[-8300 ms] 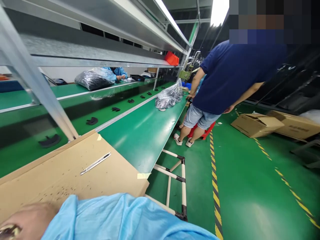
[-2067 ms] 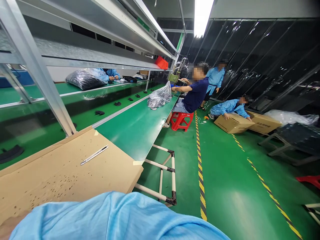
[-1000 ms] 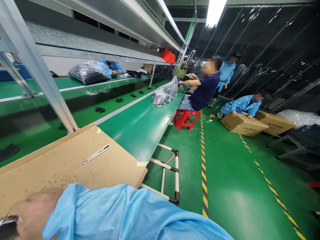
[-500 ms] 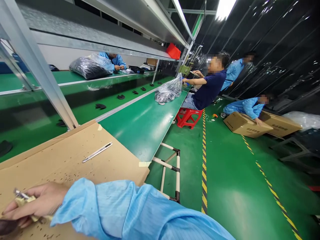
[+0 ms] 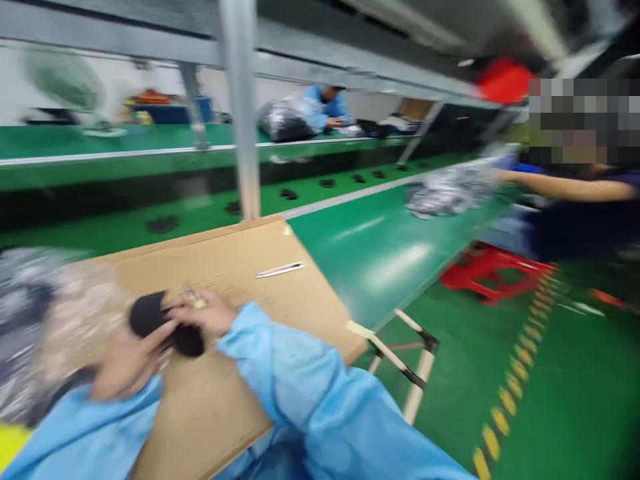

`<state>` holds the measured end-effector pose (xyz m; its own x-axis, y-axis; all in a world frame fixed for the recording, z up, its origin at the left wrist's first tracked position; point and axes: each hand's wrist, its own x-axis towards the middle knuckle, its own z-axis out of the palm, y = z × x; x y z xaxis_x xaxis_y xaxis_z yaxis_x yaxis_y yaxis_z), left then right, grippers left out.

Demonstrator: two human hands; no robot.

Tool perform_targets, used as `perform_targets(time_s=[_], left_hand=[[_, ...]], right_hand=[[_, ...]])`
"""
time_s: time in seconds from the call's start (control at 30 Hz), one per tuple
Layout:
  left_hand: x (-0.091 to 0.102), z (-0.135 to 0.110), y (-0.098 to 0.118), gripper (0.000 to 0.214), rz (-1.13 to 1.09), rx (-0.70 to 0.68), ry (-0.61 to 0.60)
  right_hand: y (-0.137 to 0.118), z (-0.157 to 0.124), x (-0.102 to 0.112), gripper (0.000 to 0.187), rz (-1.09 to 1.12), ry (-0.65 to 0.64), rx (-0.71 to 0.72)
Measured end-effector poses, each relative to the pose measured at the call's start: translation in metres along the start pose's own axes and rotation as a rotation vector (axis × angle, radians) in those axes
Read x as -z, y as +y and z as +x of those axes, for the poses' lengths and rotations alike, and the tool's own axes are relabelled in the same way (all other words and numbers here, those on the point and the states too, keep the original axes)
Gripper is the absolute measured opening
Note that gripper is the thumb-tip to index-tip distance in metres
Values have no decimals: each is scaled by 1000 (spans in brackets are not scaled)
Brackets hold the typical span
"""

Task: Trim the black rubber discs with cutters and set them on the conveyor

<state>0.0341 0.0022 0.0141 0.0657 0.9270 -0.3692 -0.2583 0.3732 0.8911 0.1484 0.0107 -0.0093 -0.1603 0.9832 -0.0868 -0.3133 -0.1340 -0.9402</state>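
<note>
The picture is smeared by motion. My left hand (image 5: 127, 360) grips a black curved part (image 5: 150, 315) over a cardboard sheet (image 5: 260, 300) that lies on the bench. My right hand (image 5: 207, 317) is closed on a small yellowish-wrapped tool (image 5: 193, 298) and rests against the same black part. Both of my sleeves are light blue. A thin metal blade (image 5: 280, 270) lies loose on the cardboard, beyond my right hand.
A clear bag of dark parts (image 5: 30, 320) sits at my left. Several black parts ride the green conveyor (image 5: 320, 183). A metal post (image 5: 243, 133) stands behind the cardboard. A person sits on a red stool (image 5: 487, 270) at the right, by another plastic bag (image 5: 450, 190).
My head has swung left and down. Both hands have come into view, meeting on the black part over the cardboard. The co-worker, standing earlier, now sits on the red stool.
</note>
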Motion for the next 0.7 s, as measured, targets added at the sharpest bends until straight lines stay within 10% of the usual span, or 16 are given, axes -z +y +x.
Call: perform_targets(time_s=[0.13,0.23,0.5,0.7], left_hand=[[30,13,-12,48,-141,-134,-75],[36,29,-15,42,-188,-169,54],[35,36,-22,46,-256,-237,213],[38,35,-15,37,-362,-222,166]], right_hand=[[-12,2,15,34,92,-21,66],[-12,3,24,23,-302,94,313],[-2,-13,9,30,-1121,-260,720],[8,-8,0,13,-1164,38,651]])
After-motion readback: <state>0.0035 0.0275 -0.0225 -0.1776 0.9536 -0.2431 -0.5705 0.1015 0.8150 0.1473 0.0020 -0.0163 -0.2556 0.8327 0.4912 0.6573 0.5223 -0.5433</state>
